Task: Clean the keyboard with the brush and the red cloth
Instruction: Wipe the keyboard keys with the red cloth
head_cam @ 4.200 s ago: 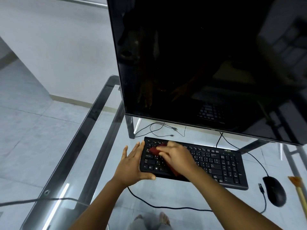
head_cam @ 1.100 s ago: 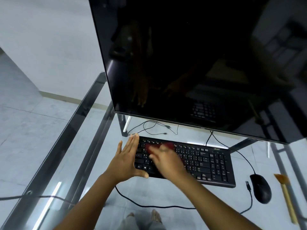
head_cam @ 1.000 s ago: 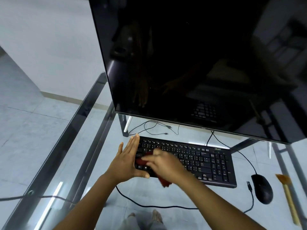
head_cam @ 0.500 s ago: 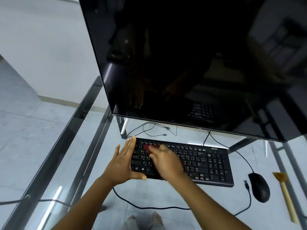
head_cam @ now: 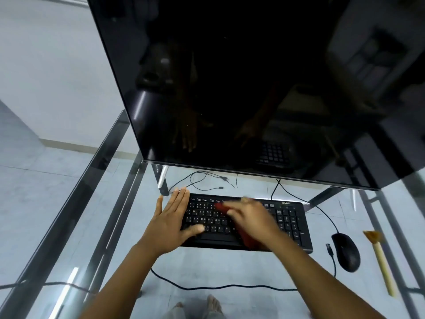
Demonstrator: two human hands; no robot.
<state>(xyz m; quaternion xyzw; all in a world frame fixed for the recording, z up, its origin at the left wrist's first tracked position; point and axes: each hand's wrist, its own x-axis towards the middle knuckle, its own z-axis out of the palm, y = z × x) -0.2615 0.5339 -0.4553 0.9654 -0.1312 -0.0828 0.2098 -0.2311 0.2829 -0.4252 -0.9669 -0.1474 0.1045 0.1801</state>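
A black keyboard (head_cam: 288,221) lies on the glass desk under the monitor. My left hand (head_cam: 171,221) rests flat against its left end, fingers spread, thumb on the lower keys. My right hand (head_cam: 250,218) presses the red cloth (head_cam: 220,207) onto the middle keys; most of the cloth is hidden under the palm, and a red edge shows near the keyboard's front. The hand is motion-blurred. The brush (head_cam: 379,259), with a pale wooden handle and tan bristles, lies on the glass at the far right, away from both hands.
A large dark monitor (head_cam: 253,88) hangs over the keyboard's back edge. A black mouse (head_cam: 346,252) sits right of the keyboard, between it and the brush. Cables (head_cam: 207,180) trail behind and in front of the keyboard. The glass desk (head_cam: 80,203) has a metal frame at left.
My right hand has slid the cloth rightward from the keyboard's left keys to its middle, after rubbing back and forth. My left hand has stayed at the left end.
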